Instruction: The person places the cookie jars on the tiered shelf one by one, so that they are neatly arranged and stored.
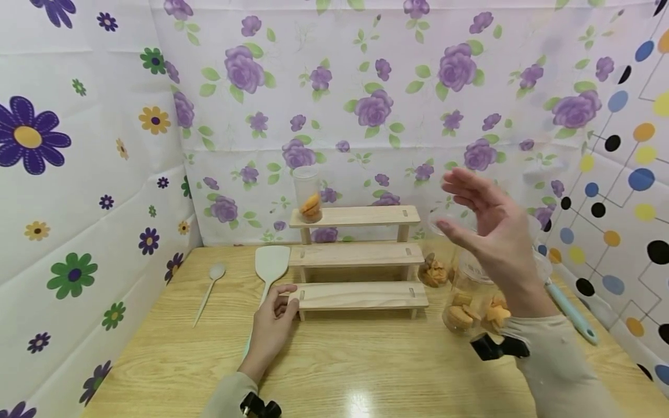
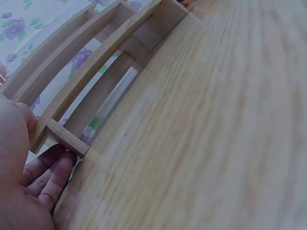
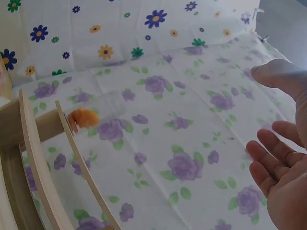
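A three-step wooden shelf stand (image 1: 360, 253) stands at the middle of the table. My left hand (image 1: 273, 318) grips the left end of its lowest step; in the left wrist view the thumb lies over the board and the fingers (image 2: 57, 175) are at the leg below. On the left end of the top step is a clear plastic jar (image 1: 307, 188) with orange-brown snack pieces at its bottom. My right hand (image 1: 488, 226) is raised with nothing in it, thumb apart from the fingers, overlapping several clear jars (image 1: 462, 302) of similar pieces in the head view.
A pale spatula (image 1: 273, 261) lies left of the stand, partly behind my left hand, with a small spoon (image 1: 211, 290) farther left. At the right, a blue-handled utensil (image 1: 572, 313) lies beyond the jars. Patterned cloth walls (image 1: 334, 75) enclose the table's back and sides.
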`<state>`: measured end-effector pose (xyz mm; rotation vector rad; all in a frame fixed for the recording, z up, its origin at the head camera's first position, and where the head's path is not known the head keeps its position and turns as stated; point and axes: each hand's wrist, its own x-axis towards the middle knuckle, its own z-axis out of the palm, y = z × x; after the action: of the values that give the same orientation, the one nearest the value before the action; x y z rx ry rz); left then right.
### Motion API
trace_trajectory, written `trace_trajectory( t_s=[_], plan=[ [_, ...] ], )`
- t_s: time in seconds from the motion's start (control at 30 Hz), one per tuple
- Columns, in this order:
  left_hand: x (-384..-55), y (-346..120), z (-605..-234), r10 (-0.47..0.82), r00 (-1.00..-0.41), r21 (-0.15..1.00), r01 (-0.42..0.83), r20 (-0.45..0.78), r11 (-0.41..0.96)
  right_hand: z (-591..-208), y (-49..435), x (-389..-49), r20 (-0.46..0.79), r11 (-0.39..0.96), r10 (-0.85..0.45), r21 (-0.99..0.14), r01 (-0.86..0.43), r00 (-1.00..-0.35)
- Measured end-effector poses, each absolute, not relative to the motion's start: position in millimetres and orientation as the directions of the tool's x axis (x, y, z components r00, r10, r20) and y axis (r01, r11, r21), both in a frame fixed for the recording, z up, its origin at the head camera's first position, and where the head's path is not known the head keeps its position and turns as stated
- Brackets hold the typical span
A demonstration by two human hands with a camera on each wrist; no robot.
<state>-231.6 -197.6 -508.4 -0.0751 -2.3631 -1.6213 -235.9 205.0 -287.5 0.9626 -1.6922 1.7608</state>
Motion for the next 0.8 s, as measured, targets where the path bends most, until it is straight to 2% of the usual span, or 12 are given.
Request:
trace_trajectory(
  t_s=[0.3,0.57,0.8],
  plan=[
    [-233,-197,-509,-0.119,-0.963,0.911,0.184,0.242,0.368,-301,278,-224,0.747,-0.100,-0.018,-0.663,-0.742,-0.665],
    [-234,-196,-508,-0.118,-0.963,0.915,0.186,0.242,0.359,-335,334,-214,0.694,0.042,0.016,-0.720,-0.693,-0.720],
    [-232,-196,-508,-0.124,-0.964,0.916,0.179,0.237,0.358,-383,364,-207,0.625,0.129,-0.002,-0.774,-0.619,-0.781]
  ],
)
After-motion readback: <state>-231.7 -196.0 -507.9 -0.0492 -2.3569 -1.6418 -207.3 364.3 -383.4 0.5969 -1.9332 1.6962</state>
